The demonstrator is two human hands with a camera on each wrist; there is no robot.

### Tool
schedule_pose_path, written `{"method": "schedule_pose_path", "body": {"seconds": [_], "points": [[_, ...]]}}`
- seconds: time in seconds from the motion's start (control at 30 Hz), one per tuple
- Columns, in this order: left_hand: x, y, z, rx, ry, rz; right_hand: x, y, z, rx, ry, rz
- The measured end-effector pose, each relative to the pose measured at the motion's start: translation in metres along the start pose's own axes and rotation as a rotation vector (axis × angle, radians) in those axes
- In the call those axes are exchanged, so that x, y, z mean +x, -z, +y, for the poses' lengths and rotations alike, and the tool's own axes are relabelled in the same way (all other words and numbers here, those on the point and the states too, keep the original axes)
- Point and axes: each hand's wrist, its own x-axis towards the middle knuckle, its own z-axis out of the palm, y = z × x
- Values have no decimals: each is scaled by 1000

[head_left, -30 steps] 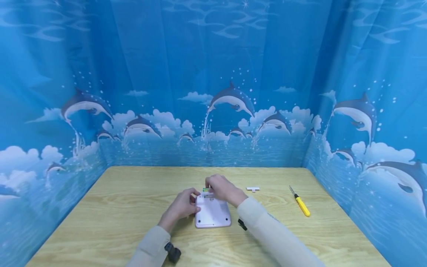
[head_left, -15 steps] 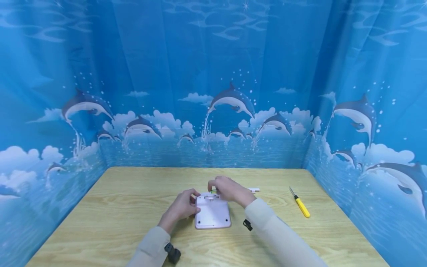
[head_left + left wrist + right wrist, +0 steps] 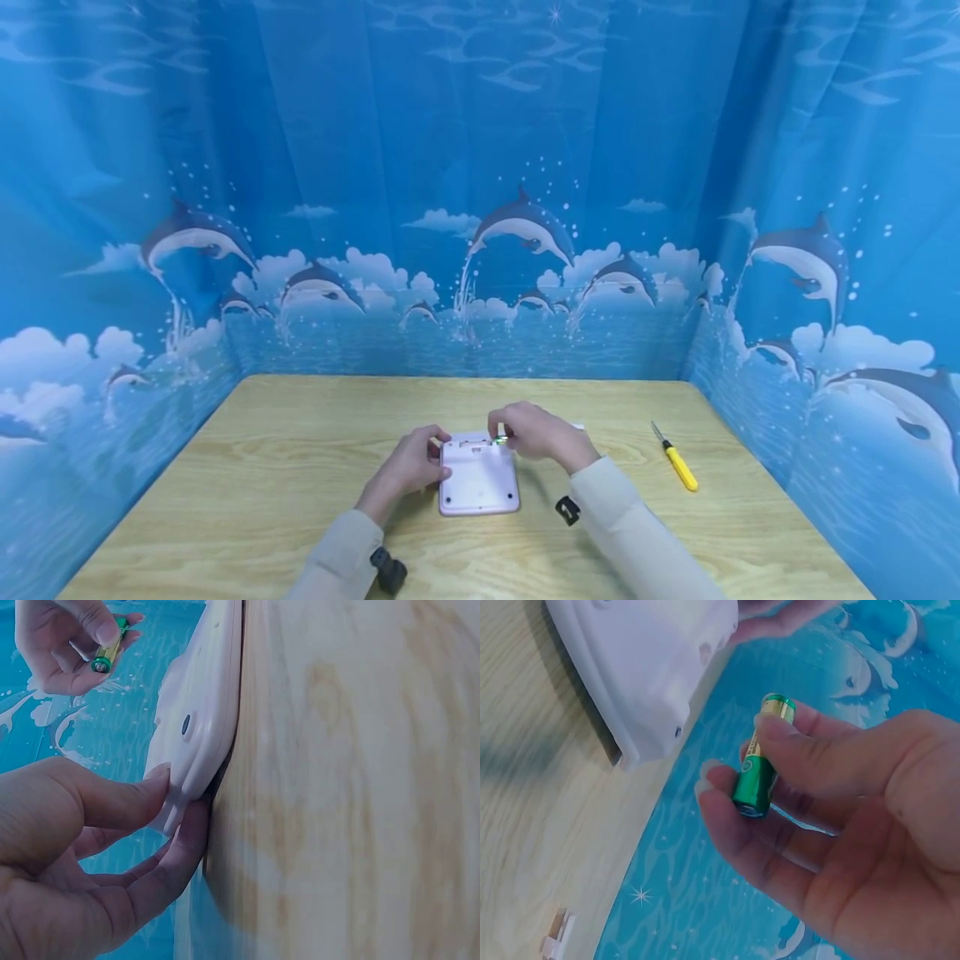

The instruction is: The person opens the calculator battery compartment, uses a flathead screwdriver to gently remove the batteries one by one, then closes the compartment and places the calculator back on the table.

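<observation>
A pale pink, flat device that looks like a calculator [image 3: 480,482] lies back side up on the table, its battery slot [image 3: 476,444] uncovered at the far edge. My left hand [image 3: 410,461] grips its left edge; in the left wrist view the thumb presses on top and fingers reach beneath. Just above the far right corner, my right hand [image 3: 534,432] holds a green and gold battery [image 3: 759,769]. The right wrist view shows the battery pinched between thumb and fingers, apart from the calculator. Inside the slot, details are too small to tell.
A small white battery cover [image 3: 578,427] lies behind my right hand, mostly hidden in the head view. Farther right is a yellow-handled screwdriver [image 3: 680,467]. A blue dolphin-print curtain [image 3: 480,342] borders the wooden table [image 3: 315,417] at the back and sides.
My right hand has moved right with the battery, from over the slot to the calculator's far right corner. The slot shows more, and my hand now mostly hides the cover. My left hand stays put.
</observation>
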Motion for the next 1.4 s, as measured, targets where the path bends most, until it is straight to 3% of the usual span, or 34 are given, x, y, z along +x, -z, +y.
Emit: {"method": "schedule_pose_path", "body": {"seconds": [0.23,0.9,1.4], "points": [[1,-2,1,-1,31,4,-6,2,4,47,5,25],[2,-2,0,21,11,9,-28,-5,11,54,25,131],[0,0,2,10,10,11,-35,-2,17,90,37,155]]}}
